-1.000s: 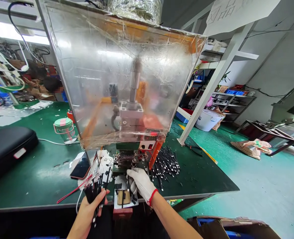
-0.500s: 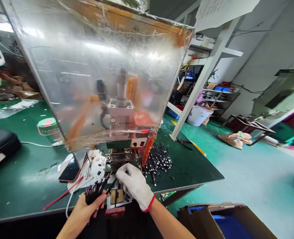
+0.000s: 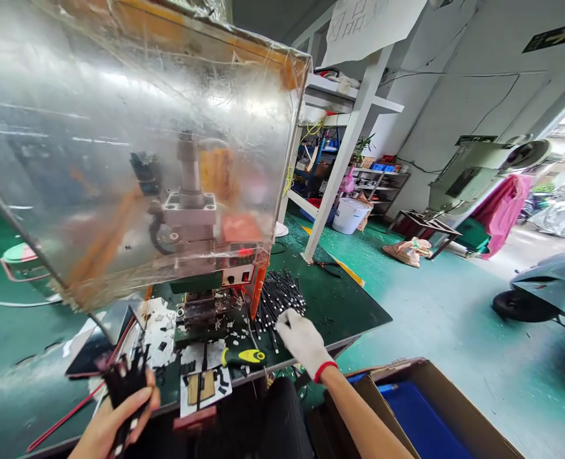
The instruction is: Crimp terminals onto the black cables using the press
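By the desk's near edge, the left hand clasps strips, likely light, best held mid-length; right hand curled, contents unclear.

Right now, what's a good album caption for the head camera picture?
The left hand holds black strips; the gloved right hand is by a strip pile beside the machine.

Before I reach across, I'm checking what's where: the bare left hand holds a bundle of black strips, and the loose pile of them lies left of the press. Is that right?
Not quite: the head view shows the loose pile of black strips right of the press, not left. The bare left hand does hold a bundle of black strips.
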`<state>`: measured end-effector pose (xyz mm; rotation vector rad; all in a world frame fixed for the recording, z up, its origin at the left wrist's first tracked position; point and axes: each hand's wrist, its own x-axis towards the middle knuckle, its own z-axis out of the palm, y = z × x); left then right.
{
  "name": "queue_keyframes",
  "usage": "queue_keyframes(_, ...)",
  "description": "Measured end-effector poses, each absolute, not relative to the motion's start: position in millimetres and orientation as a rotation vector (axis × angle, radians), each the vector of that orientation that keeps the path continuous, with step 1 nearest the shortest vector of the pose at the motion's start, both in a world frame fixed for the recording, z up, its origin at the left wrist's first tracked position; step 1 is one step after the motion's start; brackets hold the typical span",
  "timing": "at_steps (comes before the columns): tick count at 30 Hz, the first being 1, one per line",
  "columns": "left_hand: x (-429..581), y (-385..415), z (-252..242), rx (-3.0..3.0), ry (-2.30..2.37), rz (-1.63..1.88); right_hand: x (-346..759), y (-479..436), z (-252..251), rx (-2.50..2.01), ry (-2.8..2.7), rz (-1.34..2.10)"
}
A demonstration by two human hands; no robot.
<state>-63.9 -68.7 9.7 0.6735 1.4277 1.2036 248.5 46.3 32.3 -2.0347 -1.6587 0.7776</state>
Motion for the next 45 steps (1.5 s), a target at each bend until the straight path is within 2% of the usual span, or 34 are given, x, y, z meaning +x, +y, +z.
queue_keyframes(3, -45.2, -53.4, -2.4, 0.764, 1.349, 1.199, 241.0, 44.4, 10.0, -2.215, -1.924, 0.553)
queue_keyframes(10, -4.5, -22.0, -14.5, 0.877, 1.437, 1.201, 249.9, 48.6, 10.4, -2.158, -1.849, 0.716)
queue_keyframes(16, -5.9, -26.3, -12.5, 0.897, 1.420, 1.173, 248.4, 28.9, 26.8, -1.791, -1.377, 1.162)
queue_keyframes(21, -27.0, -39.8, -6.5, 0.854, 1.454, 1.231, 200.8, 9.7, 38.9, -1.427, -1.420, 1.515)
queue_keyframes(24, -40.7, -47.3, -5.8, 0.818, 1.497, 1.300, 164.6, 10.4, 35.5, -1.410, -1.540, 1.641)
queue_keyframes(30, -58.3, -65.7, -8.0, 0.730, 1.535, 1.393, 120.9, 29.1, 18.2, -1.456, -1.474, 1.723)
queue_keyframes(39, -64.0, -72.1, -16.7, 0.616, 1.495, 1.429, 113.6, 42.5, 4.8, -1.445, -1.366, 1.772)
queue_keyframes(45, -57.3, -74.5, -5.8, 0.560, 1.490, 1.460, 111.7, 44.2, 1.0, -1.456, -1.326, 1.784)
